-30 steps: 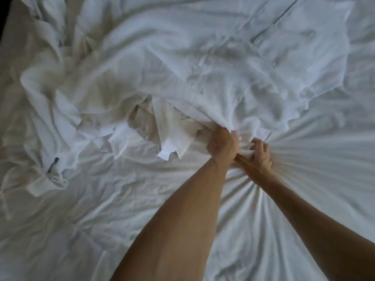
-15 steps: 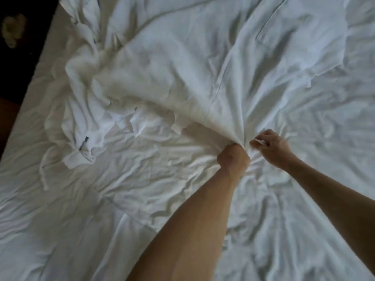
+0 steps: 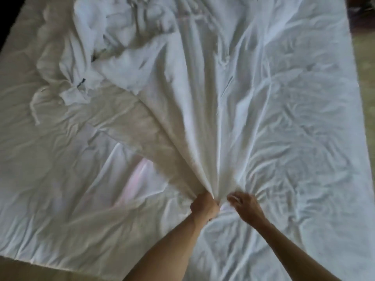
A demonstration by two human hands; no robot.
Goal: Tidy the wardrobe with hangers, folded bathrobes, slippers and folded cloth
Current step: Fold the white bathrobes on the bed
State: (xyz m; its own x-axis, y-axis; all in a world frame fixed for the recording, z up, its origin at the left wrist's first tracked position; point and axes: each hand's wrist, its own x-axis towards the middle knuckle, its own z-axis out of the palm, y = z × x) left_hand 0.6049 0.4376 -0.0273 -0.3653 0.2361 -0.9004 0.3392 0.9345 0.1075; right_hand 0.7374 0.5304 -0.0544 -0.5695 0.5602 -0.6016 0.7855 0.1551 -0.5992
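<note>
Head view: white bathrobe (image 3: 203,110) spread lengthwise over the rumpled white bed sheet (image 3: 304,138), gathered to a narrow bunch at the near end and fanning wider toward the far end. Left hand (image 3: 205,206) fisted round that gathered near end, fingers curled tight on the cloth, knuckles up. Right hand (image 3: 244,205) just beside it, touching the same bunch from the right, fingers bent and pinching a fold of white cloth between thumb and fingertips; whether that fold belongs to the robe or the sheet cannot be told. Both forearms bare, reaching in from the bottom edge. At far left, a second crumpled heap of white cloth (image 3: 81,57) lying on the sheet, touching the robe's far part, with a small dark tag (image 3: 81,82) showing on it. Strip of pale floor (image 3: 30,270) at the near-left corner, greenish carpet (image 3: 365,78) past the bed's right edge
</note>
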